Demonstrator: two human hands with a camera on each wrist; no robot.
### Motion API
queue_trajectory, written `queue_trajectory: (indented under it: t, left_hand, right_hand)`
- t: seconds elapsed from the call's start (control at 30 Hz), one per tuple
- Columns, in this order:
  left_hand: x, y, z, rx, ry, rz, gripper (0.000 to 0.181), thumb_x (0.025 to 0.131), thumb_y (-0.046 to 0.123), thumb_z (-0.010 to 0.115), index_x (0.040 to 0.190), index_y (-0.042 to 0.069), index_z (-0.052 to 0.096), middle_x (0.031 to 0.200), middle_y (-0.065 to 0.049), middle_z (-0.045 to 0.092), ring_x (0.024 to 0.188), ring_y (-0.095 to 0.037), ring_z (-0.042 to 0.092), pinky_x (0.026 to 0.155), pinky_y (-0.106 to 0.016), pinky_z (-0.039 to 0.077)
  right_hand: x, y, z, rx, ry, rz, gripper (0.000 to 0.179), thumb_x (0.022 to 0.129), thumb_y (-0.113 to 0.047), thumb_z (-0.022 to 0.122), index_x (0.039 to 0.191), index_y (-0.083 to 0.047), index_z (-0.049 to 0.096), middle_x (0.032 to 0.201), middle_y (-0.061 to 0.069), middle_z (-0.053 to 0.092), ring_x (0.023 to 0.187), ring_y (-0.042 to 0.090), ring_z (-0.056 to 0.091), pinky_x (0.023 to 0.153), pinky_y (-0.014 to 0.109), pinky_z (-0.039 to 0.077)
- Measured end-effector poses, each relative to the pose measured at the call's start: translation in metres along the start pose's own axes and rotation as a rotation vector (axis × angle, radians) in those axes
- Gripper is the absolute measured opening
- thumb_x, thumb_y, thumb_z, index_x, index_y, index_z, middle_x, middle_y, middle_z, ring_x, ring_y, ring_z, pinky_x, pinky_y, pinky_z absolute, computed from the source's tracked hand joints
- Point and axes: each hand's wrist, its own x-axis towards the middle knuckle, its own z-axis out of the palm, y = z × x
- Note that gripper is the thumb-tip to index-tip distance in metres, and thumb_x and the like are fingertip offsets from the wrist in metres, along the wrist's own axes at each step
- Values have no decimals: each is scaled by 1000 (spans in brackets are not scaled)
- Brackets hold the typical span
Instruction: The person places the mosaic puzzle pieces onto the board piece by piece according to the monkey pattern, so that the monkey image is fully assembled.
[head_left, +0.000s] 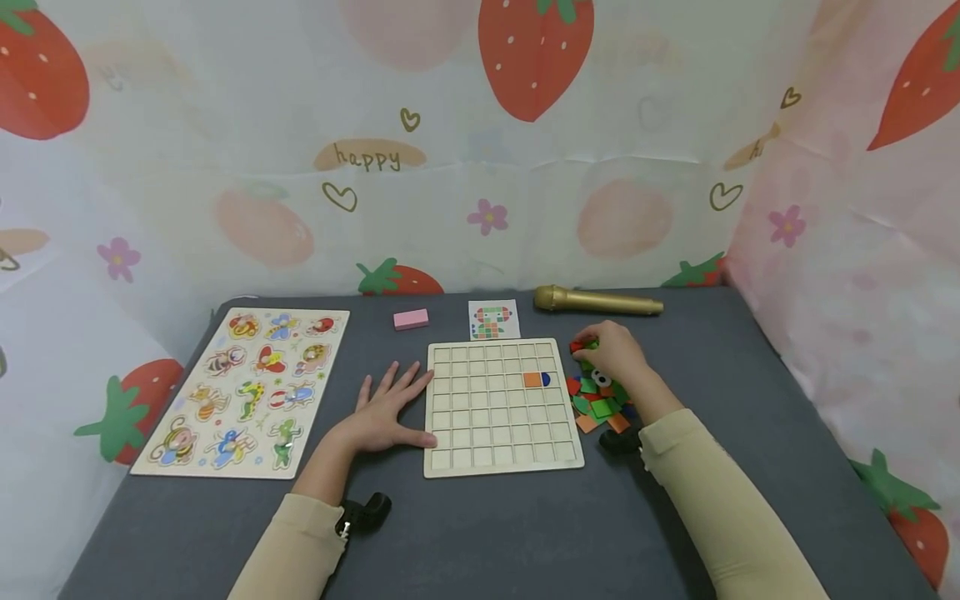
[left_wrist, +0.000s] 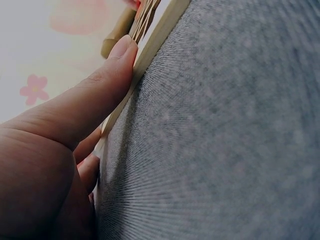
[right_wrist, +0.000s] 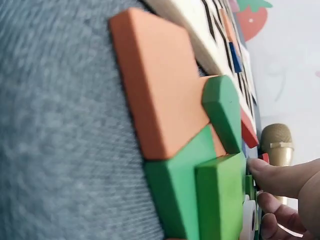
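Observation:
A pale wooden grid board [head_left: 487,417] lies flat, with an orange square piece [head_left: 532,380] and a dark blue half-round piece [head_left: 546,380] in its cells. At its left edge, my left hand [head_left: 378,421] lies with fingers spread; the thumb [left_wrist: 117,65] touches the board's side. My right hand [head_left: 617,354] is bent down over the far end of a pile of coloured pieces [head_left: 600,408] right of the board. Its thumb and fingertips are beside a red piece [head_left: 576,347]; I cannot tell whether they grip one. Green and orange pieces [right_wrist: 155,80] lie nearer the wrist.
A picture board of insects [head_left: 247,392] lies at the left. Along the back are a pink block [head_left: 410,320], a small pattern card [head_left: 493,320] and a gold microphone [head_left: 600,301]. Strawberry-print cloth [head_left: 450,83] hangs behind the grey tabletop [head_left: 480,533].

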Motion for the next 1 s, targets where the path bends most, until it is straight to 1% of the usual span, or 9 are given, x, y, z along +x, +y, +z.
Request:
queue_trajectory:
  t: [0.1, 0.2, 0.33, 0.5, 0.63, 0.73, 0.83, 0.9, 1.0]
  left_hand:
    - [1, 0, 1, 0, 1, 0, 113, 74, 66, 79, 163, 28, 20, 171, -5, 8, 157, -35, -10, 119, -65, -14]
    - [1, 0, 1, 2, -1, -1, 114, 74, 66, 79, 163, 28, 20, 171, -5, 7, 157, -35, -11, 119, -65, -14]
    - [1, 0, 0, -1, 3, 6, 114, 74, 65, 80, 163, 27, 20, 171, -7, 8, 157, -36, -10, 118, -66, -14]
    - [0, 0, 0, 4, 4, 4, 113, 75, 64, 80, 163, 27, 20, 171, -7, 8, 157, -36, -10, 118, -66, -14]
    - [0, 0, -1, 5, 3, 3, 113, 75, 64, 80, 163, 27, 20, 171, -7, 7, 157, -37, -10, 118, -66, -14]
    - [0, 0, -1, 2, 4, 2, 113, 75, 64, 80, 163, 27, 20, 171, -7, 8, 157, -37, -9, 118, -66, -13]
    - [0, 0, 0, 5, 5, 2, 113, 75, 64, 80, 163, 27, 20, 171, -7, 7, 157, -37, -9, 119, -66, -14]
    - [1, 0, 0, 4, 9, 6, 113, 75, 64, 80, 163, 26, 20, 171, -8, 8, 157, -38, -9, 118, -67, -13]
    - [1, 0, 0, 5, 10, 2, 113, 75, 64, 80, 163, 26, 21, 171, -7, 8, 157, -38, -8, 118, -67, -12]
  right_hand:
    - [0, -1, -1, -8, 24, -2, 31, 95, -27, 72, 122, -12, 74, 126, 13, 68, 119, 37, 59, 96, 55, 51]
    - [-1, -2, -2, -7, 70, -14, 28, 98, -30, 68, 119, -14, 76, 123, 12, 70, 114, 35, 62, 91, 52, 53]
    - [-3, -6, -3, 40, 105, -42, 28, 101, -34, 63, 118, -15, 75, 116, 10, 72, 102, 31, 66, 80, 45, 54]
    - [-7, -16, -4, 149, 63, -85, 29, 103, -32, 59, 122, -13, 71, 110, 11, 73, 88, 26, 67, 72, 39, 54]
    - [-9, -24, -1, 182, 28, -110, 30, 105, -30, 57, 124, -10, 69, 107, 10, 75, 81, 22, 67, 69, 35, 55]
    - [-10, -29, 2, 199, 10, -112, 29, 104, -30, 58, 123, -10, 69, 105, 10, 75, 80, 22, 67, 67, 33, 54]
    - [-11, -33, 5, 228, -3, -102, 26, 103, -30, 61, 117, -10, 68, 104, 10, 75, 81, 24, 67, 65, 32, 53]
    - [-12, -35, 6, 235, -3, -98, 23, 101, -31, 63, 112, -11, 69, 102, 10, 74, 83, 25, 67, 66, 32, 53]
    - [-13, -38, 9, 224, -2, -115, 21, 100, -31, 66, 108, -12, 72, 102, 8, 74, 85, 23, 67, 68, 33, 54]
